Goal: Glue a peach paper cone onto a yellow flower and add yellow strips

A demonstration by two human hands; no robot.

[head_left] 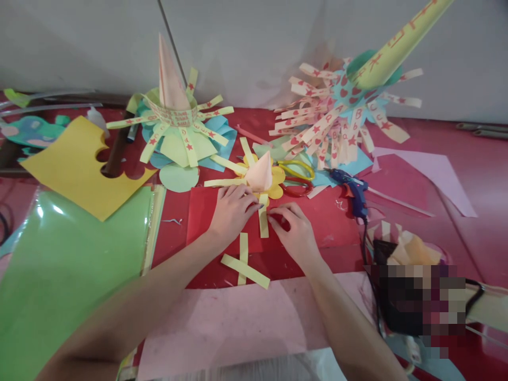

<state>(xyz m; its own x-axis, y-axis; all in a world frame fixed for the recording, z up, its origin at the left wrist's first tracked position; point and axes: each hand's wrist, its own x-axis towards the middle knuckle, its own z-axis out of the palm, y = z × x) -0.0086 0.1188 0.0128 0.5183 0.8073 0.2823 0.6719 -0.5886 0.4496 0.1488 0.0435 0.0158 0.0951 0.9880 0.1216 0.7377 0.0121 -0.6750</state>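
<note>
A yellow paper flower [278,181] with a pale pink paper cone [261,176] at its middle lies in front of me, pale yellow strips sticking out around it. My left hand [235,212] is at its near left side, fingertips closed at the upper end of a paper strip [264,225] that points toward me. Just right of that strip, my right hand [294,228] has thumb and index finger pinched together; whatever is between them is too small to make out. Two loose strips [246,271] lie crossed nearer to me, on the red surface.
Yellow-handled scissors [297,170], red-handled scissors [297,187] and a blue glue gun [353,191] lie to the right. Behind stand two decorated paper cone pieces, one left [174,114], one right [353,95]. Green sheets [75,275] and yellow paper [83,169] lie left.
</note>
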